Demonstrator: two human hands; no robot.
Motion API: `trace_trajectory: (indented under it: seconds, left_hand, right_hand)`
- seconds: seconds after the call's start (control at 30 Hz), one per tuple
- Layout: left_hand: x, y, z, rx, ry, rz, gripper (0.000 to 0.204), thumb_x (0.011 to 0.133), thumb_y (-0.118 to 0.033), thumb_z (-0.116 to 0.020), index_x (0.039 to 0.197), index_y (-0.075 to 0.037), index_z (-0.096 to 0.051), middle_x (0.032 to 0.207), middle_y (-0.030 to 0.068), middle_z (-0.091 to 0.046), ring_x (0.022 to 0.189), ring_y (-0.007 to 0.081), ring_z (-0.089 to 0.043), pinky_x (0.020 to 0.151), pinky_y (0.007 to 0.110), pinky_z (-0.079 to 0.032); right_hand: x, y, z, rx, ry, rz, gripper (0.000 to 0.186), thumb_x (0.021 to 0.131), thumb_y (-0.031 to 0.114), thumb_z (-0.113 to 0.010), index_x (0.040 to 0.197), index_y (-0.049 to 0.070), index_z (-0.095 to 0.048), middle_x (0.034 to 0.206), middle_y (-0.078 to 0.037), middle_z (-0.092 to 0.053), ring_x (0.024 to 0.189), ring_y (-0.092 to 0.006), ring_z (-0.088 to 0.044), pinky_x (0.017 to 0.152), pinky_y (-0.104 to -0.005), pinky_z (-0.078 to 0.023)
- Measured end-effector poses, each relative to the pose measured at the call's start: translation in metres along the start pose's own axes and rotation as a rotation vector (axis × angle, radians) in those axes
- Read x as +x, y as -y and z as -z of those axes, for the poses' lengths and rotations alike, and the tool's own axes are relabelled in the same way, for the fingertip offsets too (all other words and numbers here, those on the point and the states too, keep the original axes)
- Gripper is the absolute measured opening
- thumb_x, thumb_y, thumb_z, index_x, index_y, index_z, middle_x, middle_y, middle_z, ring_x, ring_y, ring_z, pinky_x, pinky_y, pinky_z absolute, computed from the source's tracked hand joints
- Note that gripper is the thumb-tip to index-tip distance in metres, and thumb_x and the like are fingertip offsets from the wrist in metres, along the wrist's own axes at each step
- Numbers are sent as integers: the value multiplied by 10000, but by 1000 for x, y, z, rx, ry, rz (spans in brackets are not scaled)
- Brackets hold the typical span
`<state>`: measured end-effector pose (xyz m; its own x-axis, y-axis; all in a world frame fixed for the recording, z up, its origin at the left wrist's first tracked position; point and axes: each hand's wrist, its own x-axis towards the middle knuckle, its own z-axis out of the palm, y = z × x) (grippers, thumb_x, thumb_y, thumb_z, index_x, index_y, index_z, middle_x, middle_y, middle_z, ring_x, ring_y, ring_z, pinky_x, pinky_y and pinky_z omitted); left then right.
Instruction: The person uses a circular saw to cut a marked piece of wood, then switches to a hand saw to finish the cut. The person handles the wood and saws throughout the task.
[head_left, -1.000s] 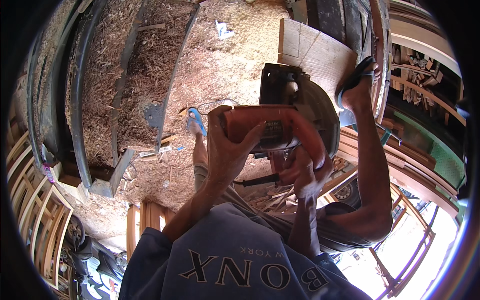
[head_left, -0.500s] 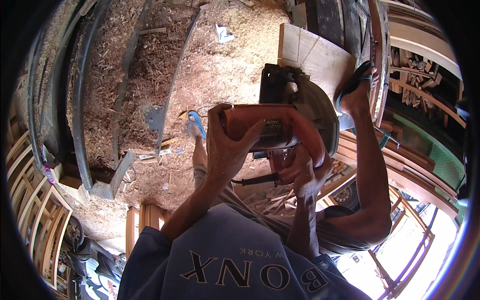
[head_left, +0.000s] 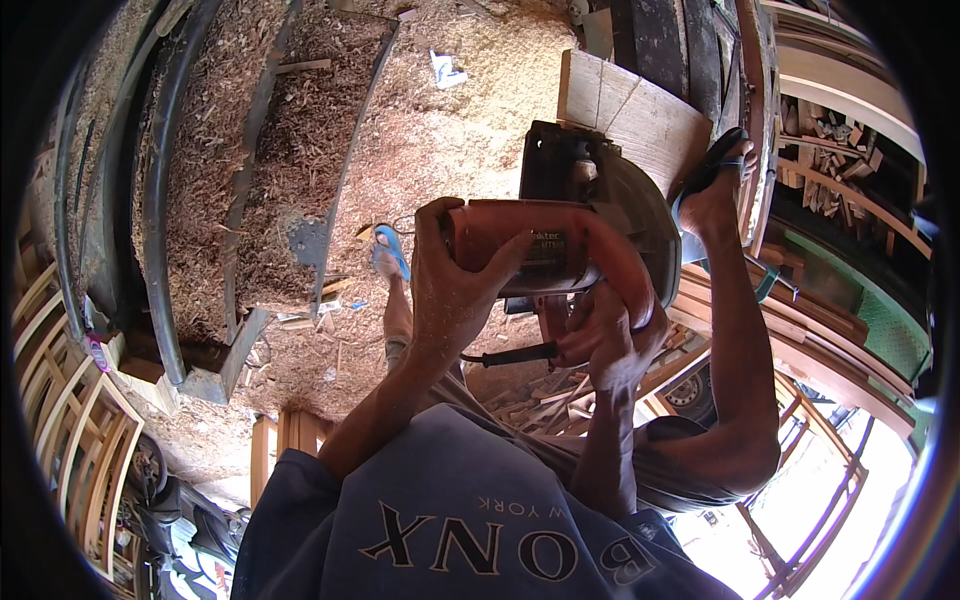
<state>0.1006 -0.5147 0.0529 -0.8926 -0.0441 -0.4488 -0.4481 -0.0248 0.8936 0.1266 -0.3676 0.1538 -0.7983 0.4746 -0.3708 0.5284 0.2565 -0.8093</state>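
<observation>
A red circular saw (head_left: 590,235) with a dark base and blade guard is held in front of me over a pale wooden board (head_left: 630,100). My left hand (head_left: 445,290) clasps the rear end of its motor housing, thumb lying along the side. Around the saw's curved rear handle my right hand (head_left: 612,340) is closed; part of its fingers is hidden by the handle. A black power cord (head_left: 510,356) leaves the handle toward the left. The blade itself is hidden, and I cannot tell whether the saw touches the board. My sandalled right foot (head_left: 715,195) is at the board's near right end.
Wood shavings (head_left: 400,150) cover the ground. Dark curved beams (head_left: 165,200) run along the left. My left foot in a blue sandal (head_left: 390,250) stands on the shavings. Stacked timber (head_left: 800,340) and a green clamp (head_left: 768,280) lie at the right, with offcuts (head_left: 560,395) nearer me.
The saw has shifted slightly away from me, both hands moving with it and keeping their grip. The board and my feet stay nearly where they were.
</observation>
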Motion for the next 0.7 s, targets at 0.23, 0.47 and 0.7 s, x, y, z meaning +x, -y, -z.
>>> trace_trajectory:
  seconds: [0.23, 0.47, 0.7]
  left_hand:
    - [5, -10, 0, -86, 10, 38, 678, 829, -243, -843, 1286, 6, -409, 1105, 172, -606, 969, 203, -666, 766, 304, -593]
    - [10, -13, -1, -139, 8, 68, 703, 802, -294, -859, 1256, 32, -433, 1090, 179, -567, 934, 236, -647, 793, 340, -554]
    - [17, -12, -1, -58, -11, 43, 708, 791, -307, -868, 1251, 31, -450, 1086, 190, -579, 952, 246, -642, 808, 345, -545]
  right_hand:
    - [5, 4, -3, -1, -12, -18, 360, 868, 121, -641, 1149, -103, -630, 688, -81, -651, 548, -130, -617, 502, -275, -471]
    - [7, 11, -10, -38, -32, 23, 329, 850, 188, -606, 1021, -88, -658, 619, -81, -620, 514, -141, -598, 480, -276, -450]
    - [13, 14, -10, 4, -9, 9, 353, 870, 127, -622, 1144, -95, -643, 687, -96, -658, 537, -138, -624, 479, -273, -475]
